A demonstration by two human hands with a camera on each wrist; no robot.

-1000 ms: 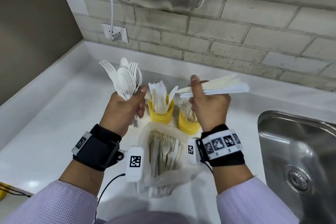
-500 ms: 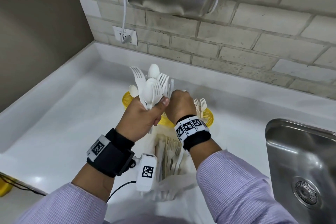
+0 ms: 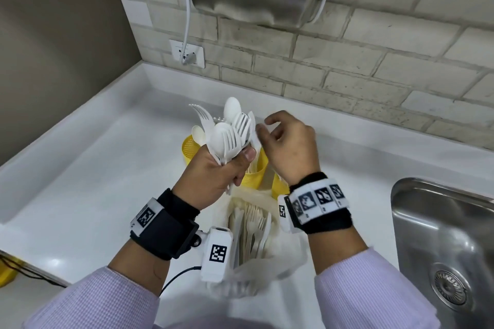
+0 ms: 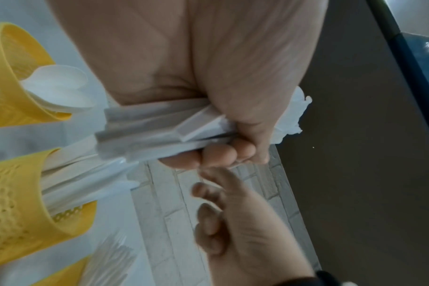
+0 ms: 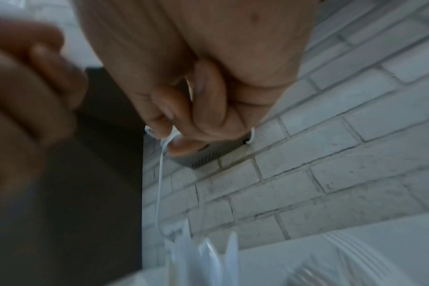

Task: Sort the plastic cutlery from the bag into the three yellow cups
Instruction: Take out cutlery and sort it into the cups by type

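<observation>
While the head view looks down on the white tabletop (image 3: 88, 168), the left hand (image 3: 213, 179) holds a mixed bunch of white forks and spoons (image 3: 227, 131) upright, fingers wrapped tight round the handles. Just beside it, the right hand (image 3: 288, 147) hovers with its fingers loosely curled and holding nothing, fingertips near the fork heads. Behind and under both hands stand the yellow cups (image 3: 189, 147), partly hidden. Nearer the person lies the clear bag (image 3: 267, 222) with more cutlery inside. A steel sink (image 3: 441, 235) sits at the right.

From the left wrist, the fingers (image 4: 218, 152) clamp the bundled handles (image 4: 145, 131). 2 perforated yellow cups (image 4: 15, 222) show at the left edge, one holding spoons, the other long white handles. The right hand (image 4: 245, 238) is just below, fingers bent, empty.

From the right wrist, the picture is blurred; the right fingers (image 5: 196, 108) curl inward against a brick wall (image 5: 343, 154). I cannot tell whether they touch anything.
</observation>
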